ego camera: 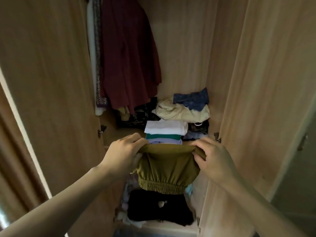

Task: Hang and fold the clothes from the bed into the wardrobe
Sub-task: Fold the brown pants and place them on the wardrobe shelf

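Note:
I hold a folded olive-green garment (166,168) with a gathered elastic band in front of the open wardrobe (184,48). My left hand (123,151) grips its upper left corner and my right hand (213,156) grips its upper right corner. Just behind the garment, on the wardrobe shelf, stands a neat stack of folded clothes (165,132) with a white piece on top, then green and lilac ones.
A maroon garment (126,57) and paler ones hang at the wardrobe's left. Loose cream (181,110) and blue (191,98) clothes lie crumpled at the shelf's back. Black folded clothes (159,207) fill the lower shelf. Open wooden doors (47,82) flank both sides.

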A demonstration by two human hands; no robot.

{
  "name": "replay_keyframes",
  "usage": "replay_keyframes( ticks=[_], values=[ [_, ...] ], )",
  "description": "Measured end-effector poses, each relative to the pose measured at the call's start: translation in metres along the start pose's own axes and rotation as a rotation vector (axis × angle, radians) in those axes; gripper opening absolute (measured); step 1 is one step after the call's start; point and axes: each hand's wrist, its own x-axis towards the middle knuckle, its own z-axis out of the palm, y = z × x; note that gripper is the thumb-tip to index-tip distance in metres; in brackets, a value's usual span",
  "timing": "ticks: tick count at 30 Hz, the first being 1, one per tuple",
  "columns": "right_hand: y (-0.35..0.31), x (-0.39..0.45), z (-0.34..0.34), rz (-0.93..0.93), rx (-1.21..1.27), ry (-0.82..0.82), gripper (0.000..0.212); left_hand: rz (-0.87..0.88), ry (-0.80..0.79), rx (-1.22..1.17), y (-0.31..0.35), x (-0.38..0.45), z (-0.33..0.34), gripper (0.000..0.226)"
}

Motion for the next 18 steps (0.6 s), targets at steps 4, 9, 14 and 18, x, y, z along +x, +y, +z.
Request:
replay_keyframes(
  ticks=[4,9,14,18],
  values=[
    [0.033,0.041,0.03,0.005,-0.039,0.01,0.02,-0.02,-0.013,-0.031,-0.033,0.036,0.036,0.037],
    [0.068,0.09,0.066,0.066,-0.089,0.01,0.02,-0.046,-0.001,-0.046,-0.076,0.087,0.082,0.033],
    [0.084,0.14,0.093,0.077,-0.178,-0.057,0.025,0.014,-0.044,-0.055,-0.13,0.132,0.111,0.032],
    [0.099,0.174,0.12,0.06,-0.199,-0.033,0.024,0.022,-0.04,-0.056,-0.168,0.163,0.136,0.033]
  ],
)
